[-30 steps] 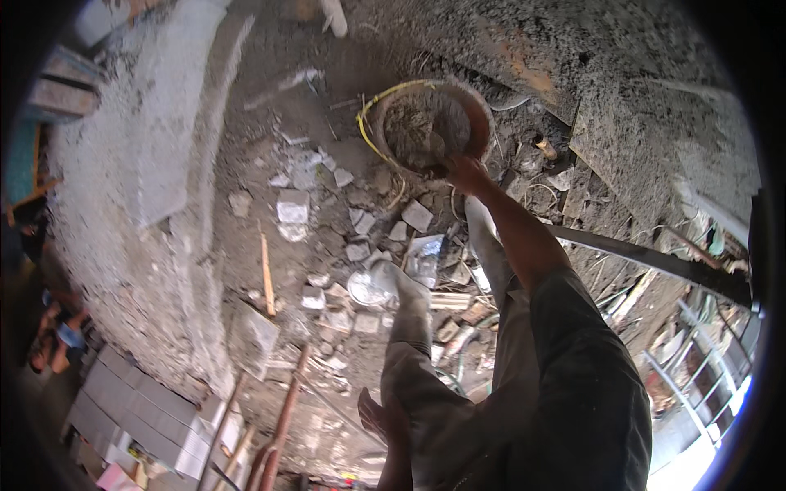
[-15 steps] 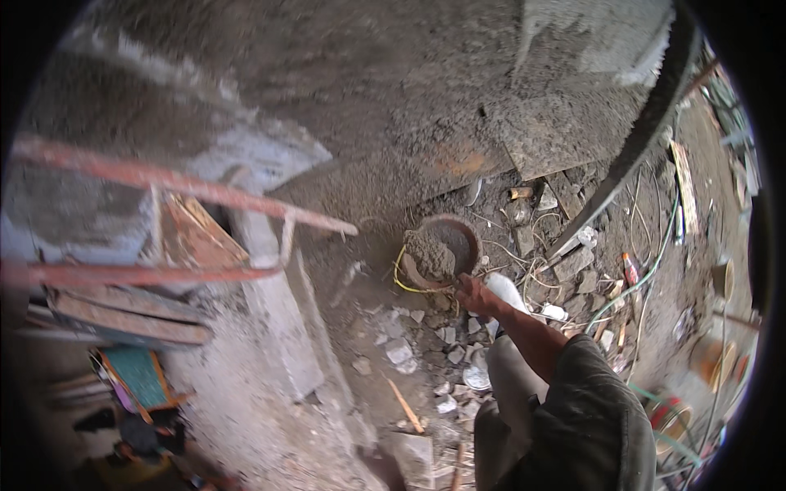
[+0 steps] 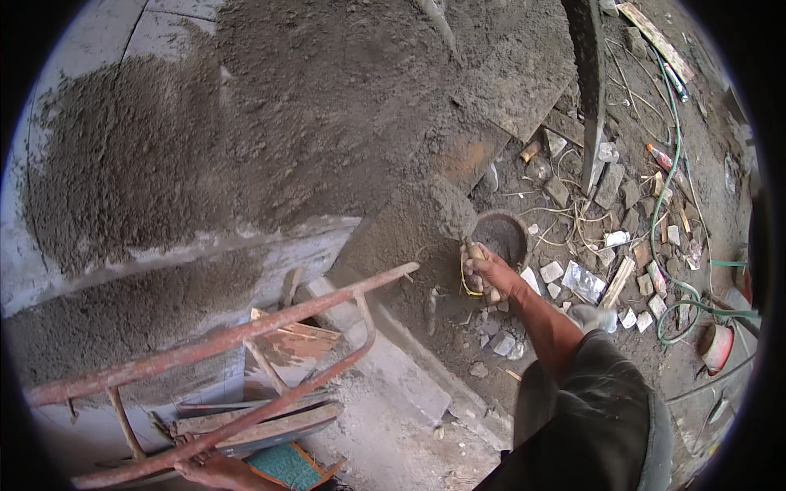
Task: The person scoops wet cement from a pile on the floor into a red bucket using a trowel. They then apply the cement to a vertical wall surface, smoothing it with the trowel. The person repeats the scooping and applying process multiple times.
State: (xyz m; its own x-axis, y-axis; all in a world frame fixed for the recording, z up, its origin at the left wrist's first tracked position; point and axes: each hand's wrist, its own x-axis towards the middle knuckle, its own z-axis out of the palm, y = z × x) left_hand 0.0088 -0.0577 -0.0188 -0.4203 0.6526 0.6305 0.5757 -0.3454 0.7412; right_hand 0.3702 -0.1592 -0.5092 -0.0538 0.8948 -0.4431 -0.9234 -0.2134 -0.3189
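Note:
My right hand (image 3: 489, 274) is closed round the wooden handle of a trowel (image 3: 468, 245). A heap of wet grey mortar (image 3: 446, 206) covers its blade, which points away to the left, just beyond the rim of a round brown bucket (image 3: 522, 225). More grey mix lies inside that bucket. Part of a yellow loop (image 3: 467, 282) shows beside my right hand. At the lower left, my left hand (image 3: 214, 472) grips the lower rail of a worn red metal frame (image 3: 246, 334), its fingers partly hidden by the rail.
Rough fresh mortar covers the wall (image 3: 147, 139) ahead. A dark curved strip (image 3: 591, 98) hangs at the upper right. Broken stones, wood scraps and a green hose (image 3: 675, 139) litter the ground at right. Planks (image 3: 270, 421) and a teal panel (image 3: 286, 466) lie beneath the frame.
My right hand has lifted the mortar-laden trowel out of the bucket, away and to the left. The view has turned, and my left hand now shows on the frame.

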